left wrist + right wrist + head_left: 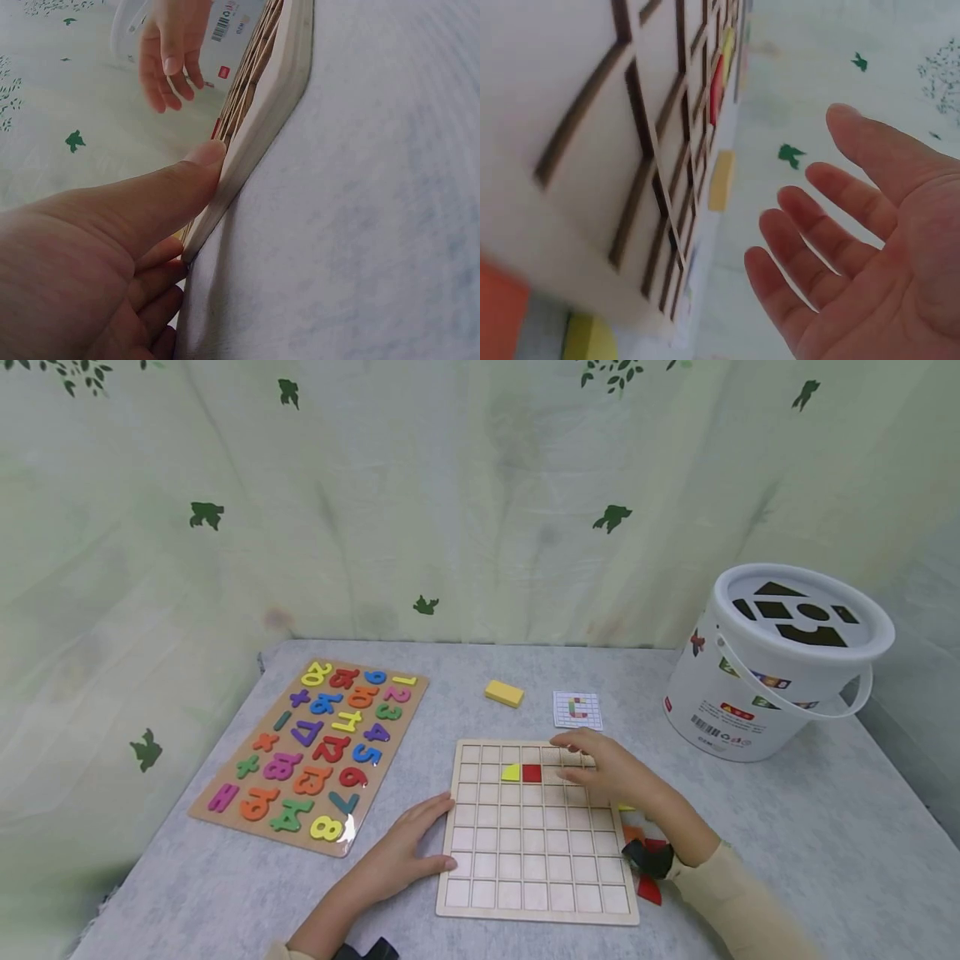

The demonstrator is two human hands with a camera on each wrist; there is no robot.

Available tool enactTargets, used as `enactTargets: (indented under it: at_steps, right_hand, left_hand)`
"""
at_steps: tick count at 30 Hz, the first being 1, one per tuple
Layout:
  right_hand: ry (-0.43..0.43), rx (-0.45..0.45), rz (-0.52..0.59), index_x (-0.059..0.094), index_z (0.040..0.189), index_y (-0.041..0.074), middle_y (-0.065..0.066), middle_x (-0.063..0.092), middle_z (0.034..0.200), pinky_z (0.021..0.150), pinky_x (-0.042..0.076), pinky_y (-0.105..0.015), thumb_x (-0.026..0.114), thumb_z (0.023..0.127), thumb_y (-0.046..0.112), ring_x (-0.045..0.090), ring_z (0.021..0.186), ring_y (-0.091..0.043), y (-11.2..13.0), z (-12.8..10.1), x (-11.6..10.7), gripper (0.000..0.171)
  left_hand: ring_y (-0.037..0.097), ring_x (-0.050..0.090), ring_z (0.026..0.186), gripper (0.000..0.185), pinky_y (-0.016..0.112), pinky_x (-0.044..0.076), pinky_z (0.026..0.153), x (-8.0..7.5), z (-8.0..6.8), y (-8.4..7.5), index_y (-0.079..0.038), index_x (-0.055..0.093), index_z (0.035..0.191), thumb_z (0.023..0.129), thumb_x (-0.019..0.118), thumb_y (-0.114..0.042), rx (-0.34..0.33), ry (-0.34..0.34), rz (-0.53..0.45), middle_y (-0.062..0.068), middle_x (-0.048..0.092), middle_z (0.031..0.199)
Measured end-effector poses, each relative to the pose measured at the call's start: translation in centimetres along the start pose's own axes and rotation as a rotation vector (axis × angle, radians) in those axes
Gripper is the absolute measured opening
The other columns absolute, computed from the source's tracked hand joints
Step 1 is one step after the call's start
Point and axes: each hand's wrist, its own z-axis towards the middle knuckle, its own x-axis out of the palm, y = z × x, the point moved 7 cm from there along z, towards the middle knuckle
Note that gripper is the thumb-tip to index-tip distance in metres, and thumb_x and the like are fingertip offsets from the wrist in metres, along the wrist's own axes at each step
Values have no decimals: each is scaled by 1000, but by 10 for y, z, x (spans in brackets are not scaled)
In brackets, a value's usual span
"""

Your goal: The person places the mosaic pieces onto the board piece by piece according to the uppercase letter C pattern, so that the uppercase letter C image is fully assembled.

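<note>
Centrally on the table [787,827] lies the grid board [525,868], holding a yellow piece [512,772] and a red piece [532,773] near its far edge. Left hand [408,843] rests flat, fingers straight, against the board's left edge. Right hand [611,767] hovers open over the far right cells. Farther off: a card [577,710] printed with a "C", a white bucket [772,668], and a number board [311,752] reading 20, 9, 1.

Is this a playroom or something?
Probably a play or learning corner: a number puzzle board, a wooden grid board and a shape-sorter bucket sit on a grey table, with a leaf-print curtain behind.
</note>
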Motion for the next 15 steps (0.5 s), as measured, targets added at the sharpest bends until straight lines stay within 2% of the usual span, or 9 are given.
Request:
enactTargets:
  at_steps: [6,10,15]
  right_hand:
    - [-43,30,-31,52,124,10,-5,50,122,87,43,-47,67,82,20,48,108,-29,-11,-29,-19,46]
    - [-24,62,-42,52,123,8,-8,51,122,86,43,-47,69,80,17,48,107,-30,-26,-47,-24,47]
    - [28,134,-53,56,118,11,-5,53,117,86,44,-44,71,77,18,50,102,-24,-47,-62,-22,45]
  left_hand:
    - [29,23,130,76,51,22,101,0,0,0,-10,37,137,75,68,-42,-2,-3,-6,6,30,143]
    - [29,23,130,76,51,22,102,-1,0,0,-10,37,137,75,68,-41,-1,-4,-7,6,30,143]
    - [28,23,131,77,50,23,102,0,0,0,-10,37,137,75,69,-41,-5,-2,-9,5,30,143]
